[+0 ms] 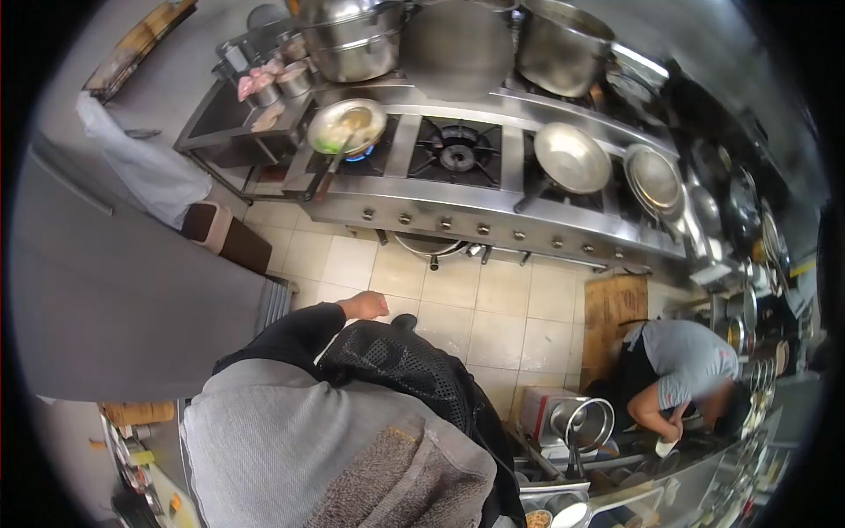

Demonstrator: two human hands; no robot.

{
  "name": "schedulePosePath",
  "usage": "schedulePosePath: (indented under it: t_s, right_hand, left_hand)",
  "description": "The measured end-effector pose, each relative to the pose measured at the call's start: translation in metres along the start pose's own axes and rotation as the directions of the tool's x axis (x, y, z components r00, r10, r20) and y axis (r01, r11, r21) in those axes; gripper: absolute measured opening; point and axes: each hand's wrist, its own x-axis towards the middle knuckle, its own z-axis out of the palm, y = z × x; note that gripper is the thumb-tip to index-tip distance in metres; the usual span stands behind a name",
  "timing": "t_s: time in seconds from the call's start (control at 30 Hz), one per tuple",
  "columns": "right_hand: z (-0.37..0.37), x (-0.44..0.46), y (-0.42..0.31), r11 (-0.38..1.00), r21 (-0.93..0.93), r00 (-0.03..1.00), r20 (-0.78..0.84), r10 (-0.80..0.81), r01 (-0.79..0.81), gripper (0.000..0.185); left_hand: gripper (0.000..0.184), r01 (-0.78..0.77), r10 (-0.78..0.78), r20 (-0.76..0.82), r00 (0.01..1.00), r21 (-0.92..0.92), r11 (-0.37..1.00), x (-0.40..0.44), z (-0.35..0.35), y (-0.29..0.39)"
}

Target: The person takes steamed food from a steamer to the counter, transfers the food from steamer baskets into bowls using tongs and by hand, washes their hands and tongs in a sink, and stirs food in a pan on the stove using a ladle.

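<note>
My left hand point(365, 305) is held out in front of the black apron point(387, 356), over the tiled floor. Its fingers look curled in, and nothing shows in them. My right hand is outside the picture. Beyond my left hand, a frying pan point(348, 126) sits over a lit blue flame on the stove point(400, 154). Some liquid, something green and a utensil are in it. Over the stove's right part lies an unused-looking shallow pan point(572, 157), its handle pointing toward me.
Large steel pots point(563, 53) stand behind the burners. At the right, a co-worker point(682, 352) bends over a counter. A grey cabinet point(132, 290) and a brown bin point(224, 236) border the left side. Cardboard point(613, 312) lies on the floor.
</note>
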Motion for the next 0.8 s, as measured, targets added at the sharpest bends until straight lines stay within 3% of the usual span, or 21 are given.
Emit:
schedulePosePath:
  t_s: [0.1, 0.17, 0.2, 0.27, 0.3, 0.33, 0.4, 0.43, 0.5, 0.53, 0.57, 0.63, 0.67, 0.7, 0.73, 0.77, 0.8]
  right_hand:
    - [0.048, -0.044, -0.089, 0.965, 0.259, 0.982, 0.186, -0.023, -0.027, 0.022]
    - [0.078, -0.080, -0.158, 0.888, 0.433, 0.912, 0.409, -0.039, -0.157, 0.020]
    - [0.097, -0.104, -0.199, 0.825, 0.499, 0.827, 0.557, -0.072, -0.265, 0.020]
    - [0.120, -0.156, -0.296, 0.729, 0.533, 0.519, 0.806, -0.283, -0.429, 0.020]
    - [0.122, -0.185, -0.364, 0.725, 0.555, 0.345, 0.829, -0.440, -0.407, 0.011]
    - [0.135, -0.230, -0.399, 0.601, 0.364, 0.045, 0.877, -0.478, -0.712, 0.017]
    - [0.155, -0.322, -0.484, 0.564, 0.222, -0.274, 0.699, -0.661, -0.795, 0.022]
    - [0.152, -0.355, -0.535, 0.510, 0.260, -0.279, 0.597, -0.753, -0.820, 0.025]
    - [0.177, -0.442, -0.598, 0.576, 0.365, -0.405, 0.446, -0.798, -0.732, 0.037]
    - [0.187, -0.486, -0.627, 0.578, 0.347, -0.408, 0.452, -0.793, -0.739, 0.044]
    - [0.194, -0.524, -0.654, 0.580, 0.328, -0.411, 0.458, -0.788, -0.746, 0.051]
    - [0.195, -0.580, -0.702, 0.682, 0.104, -0.467, 0.653, -0.596, -0.724, 0.049]
    - [0.196, -0.582, -0.722, 0.683, 0.104, -0.471, 0.649, -0.597, -0.723, 0.049]
    - [0.197, -0.583, -0.740, 0.684, -0.268, -0.690, 0.554, -0.467, -0.678, 0.041]
    - [0.195, -0.586, -0.751, 0.618, -0.598, -0.860, 0.368, -0.354, -0.510, 0.034]
    - [0.204, -0.601, -0.751, 0.625, -0.597, -0.864, 0.361, -0.351, -0.503, 0.034]
    - [0.220, -0.615, -0.744, 0.595, -0.581, -0.828, 0.322, -0.458, -0.555, 0.026]
  left_hand:
    - [0.035, -0.007, 0.005, -0.035, 0.999, -0.068, 0.998, -0.015, -0.003, -0.033]
    - [0.034, -0.132, 0.131, -0.049, 0.990, -0.005, 0.991, -0.024, -0.008, -0.062]
    - [0.034, -0.029, 0.023, -0.062, 0.998, -0.104, 0.994, -0.022, -0.004, -0.085]
    - [0.033, 0.093, -0.114, -0.065, 0.991, -0.268, 0.959, -0.026, -0.006, -0.117]
    - [0.035, 0.107, -0.101, 0.042, 0.994, -0.181, 0.978, -0.016, -0.008, -0.147]
    - [0.035, 0.116, -0.129, -0.040, 0.991, -0.241, 0.964, -0.024, -0.010, -0.163]
    - [0.035, 0.123, -0.167, -0.118, 0.979, -0.313, 0.942, -0.037, -0.008, -0.201]
    - [0.033, -0.005, -0.028, -0.143, 0.989, -0.228, 0.974, -0.036, -0.007, -0.229]
    - [0.031, -0.132, 0.107, -0.159, 0.981, -0.155, 0.979, -0.040, -0.014, -0.262]
    - [0.030, 0.027, -0.146, -0.224, 0.964, -0.462, 0.886, -0.047, -0.016, -0.268]
    - [0.029, 0.139, -0.398, -0.198, 0.896, -0.726, 0.673, -0.055, -0.019, -0.270]
    - [0.027, 0.127, -0.473, -0.205, 0.857, -0.805, 0.579, -0.076, -0.034, -0.263]
    - [0.026, 0.104, -0.541, -0.211, 0.814, -0.864, 0.493, -0.084, -0.043, -0.264]
    - [0.025, 0.085, -0.557, -0.217, 0.802, -0.881, 0.465, -0.094, -0.048, -0.262]
    - [0.024, 0.093, -0.588, -0.200, 0.784, -0.898, 0.430, -0.104, -0.052, -0.261]
    - [0.024, 0.101, -0.619, -0.180, 0.765, -0.915, 0.391, -0.110, -0.050, -0.263]
    - [0.024, 0.102, -0.625, -0.173, 0.761, -0.920, 0.379, -0.115, -0.046, -0.264]
